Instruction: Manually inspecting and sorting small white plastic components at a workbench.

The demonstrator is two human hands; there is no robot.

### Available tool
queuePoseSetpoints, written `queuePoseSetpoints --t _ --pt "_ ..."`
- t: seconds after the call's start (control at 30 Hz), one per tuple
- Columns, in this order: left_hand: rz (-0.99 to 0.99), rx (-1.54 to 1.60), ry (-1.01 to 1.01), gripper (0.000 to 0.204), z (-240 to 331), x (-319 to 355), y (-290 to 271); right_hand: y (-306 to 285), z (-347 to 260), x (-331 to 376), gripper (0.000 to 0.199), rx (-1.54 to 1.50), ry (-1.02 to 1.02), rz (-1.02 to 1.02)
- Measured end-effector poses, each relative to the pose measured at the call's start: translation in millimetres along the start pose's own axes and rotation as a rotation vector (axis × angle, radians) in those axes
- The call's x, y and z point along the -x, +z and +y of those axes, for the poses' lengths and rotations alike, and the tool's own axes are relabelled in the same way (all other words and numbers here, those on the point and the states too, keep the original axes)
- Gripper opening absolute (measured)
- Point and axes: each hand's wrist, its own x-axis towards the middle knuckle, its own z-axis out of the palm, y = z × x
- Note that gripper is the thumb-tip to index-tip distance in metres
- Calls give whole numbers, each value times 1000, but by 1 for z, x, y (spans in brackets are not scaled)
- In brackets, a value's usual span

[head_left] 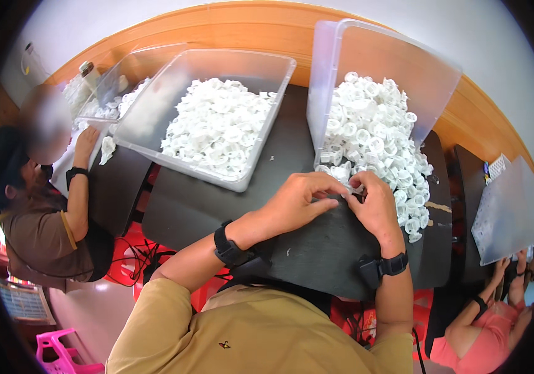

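Observation:
My left hand [300, 201] and my right hand [374, 204] meet over the dark table, fingertips close together. Both are closed in a pinch; whatever sits between the fingers is too small and too covered to name. Right beside them, a heap of white ring-shaped plastic parts [376, 134] spills out of a clear tub [398, 53] lying tipped on its side. The loose parts run along the outer side of my right hand, and a few lie just beyond my fingertips.
An upright clear tub [245, 182] of small white parts stands to the left on the dark table [182, 206]. Another clear tub [133, 59] is farther left, near a seated co-worker [48, 218]. At right, a co-worker in pink [482, 336] touches a clear tub [510, 212].

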Motion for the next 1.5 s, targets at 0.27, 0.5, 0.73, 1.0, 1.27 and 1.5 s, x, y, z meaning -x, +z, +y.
queuePoseSetpoints --t 0.27,0.5,0.73,1.0,1.27,1.5 --pt "29 362 -97 42 -27 -19 22 -15 1 0 21 -707 137 -10" --pt "-30 798 -243 33 -45 -20 24 -8 1 -2 25 -576 93 2" --pt "-35 917 -406 36 -45 -18 19 -10 -4 -2 25 -438 -16 42" --pt "-81 1004 -331 34 -42 -17 16 -13 2 1 26 -693 79 -10" --pt "-105 1044 -377 34 -43 -16 19 -11 -1 1 15 -930 203 -130" --pt "139 289 102 41 -30 -14 24 -13 4 1 8 -946 273 -84"
